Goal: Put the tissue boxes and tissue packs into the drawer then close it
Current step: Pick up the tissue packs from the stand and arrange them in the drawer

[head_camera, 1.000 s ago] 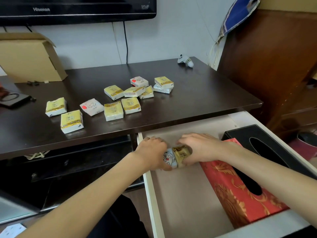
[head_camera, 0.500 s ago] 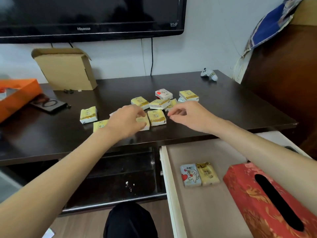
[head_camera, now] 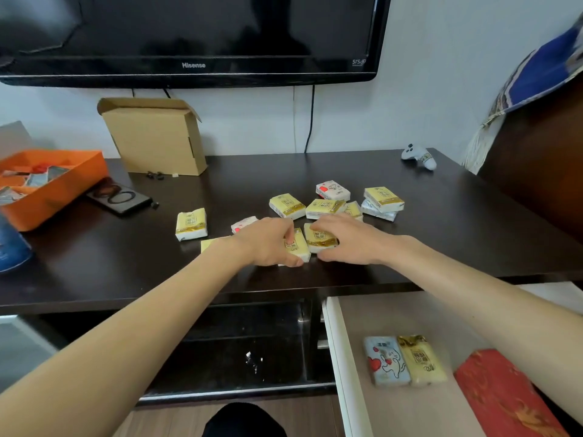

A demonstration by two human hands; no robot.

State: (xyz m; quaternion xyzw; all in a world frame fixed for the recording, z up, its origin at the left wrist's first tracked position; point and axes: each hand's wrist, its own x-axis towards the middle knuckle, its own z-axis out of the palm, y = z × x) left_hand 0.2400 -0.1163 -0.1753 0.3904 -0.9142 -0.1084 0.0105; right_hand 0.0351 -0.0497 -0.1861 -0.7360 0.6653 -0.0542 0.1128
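Observation:
Several small yellow tissue packs lie on the dark table (head_camera: 441,234). My left hand (head_camera: 268,242) grips one yellow pack (head_camera: 298,247) near the table's front. Beside it, my right hand (head_camera: 350,239) closes on another yellow pack (head_camera: 318,239). More packs cluster behind, including one (head_camera: 287,205), a white-and-red pack (head_camera: 332,190) and a stacked pair (head_camera: 382,198). A lone yellow pack (head_camera: 191,223) lies to the left. The open white drawer (head_camera: 339,357) at lower right holds a blue-white pack (head_camera: 385,361), a yellow pack (head_camera: 421,359) and a red tissue box (head_camera: 504,395).
A cardboard box (head_camera: 154,135) leans against the wall under a TV (head_camera: 189,36). An orange tray (head_camera: 60,184) and a dark phone-like device (head_camera: 120,198) sit at the left. A white game controller (head_camera: 419,156) lies at the back right. A brown cabinet (head_camera: 542,159) stands on the right.
Both hands left the drawer, where two packs now lie, and rose to the table. From hovering over the packs they have come down and closed on two neighbouring yellow packs.

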